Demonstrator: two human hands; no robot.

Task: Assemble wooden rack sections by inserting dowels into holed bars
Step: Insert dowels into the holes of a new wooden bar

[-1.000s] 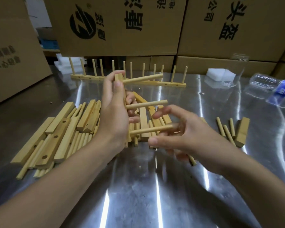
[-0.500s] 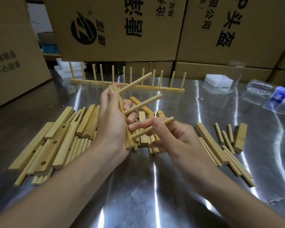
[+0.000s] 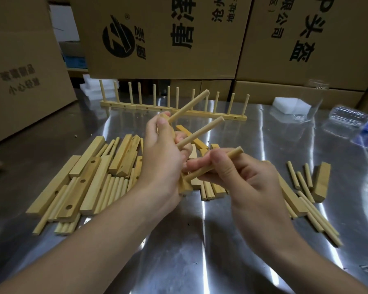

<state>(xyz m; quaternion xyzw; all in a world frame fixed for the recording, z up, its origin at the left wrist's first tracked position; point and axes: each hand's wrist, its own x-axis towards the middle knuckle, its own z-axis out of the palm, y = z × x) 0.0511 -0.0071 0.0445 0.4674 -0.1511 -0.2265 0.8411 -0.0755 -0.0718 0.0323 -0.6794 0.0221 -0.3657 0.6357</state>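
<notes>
My left hand (image 3: 160,160) grips a short holed wooden bar (image 3: 184,185) held upright above the metal table. Two dowels stick out of the bar to the upper right: the top dowel (image 3: 189,106) and the middle dowel (image 3: 202,132). My right hand (image 3: 238,177) pinches a third dowel (image 3: 234,152) between thumb and fingers, its near end at the lower part of the bar. Most of the bar is hidden by my left hand.
Loose bars and dowels (image 3: 89,177) lie in a pile at the left, more bars and dowels (image 3: 306,187) at the right. Finished rack sections (image 3: 200,113) stand at the back. Cardboard boxes (image 3: 162,35) wall the rear. A plastic bottle (image 3: 357,124) and white foam (image 3: 291,105) sit far right.
The bar with its dowels tilted more upward. My right hand closed on the lowest dowel and now holds it at the bar's lower part.
</notes>
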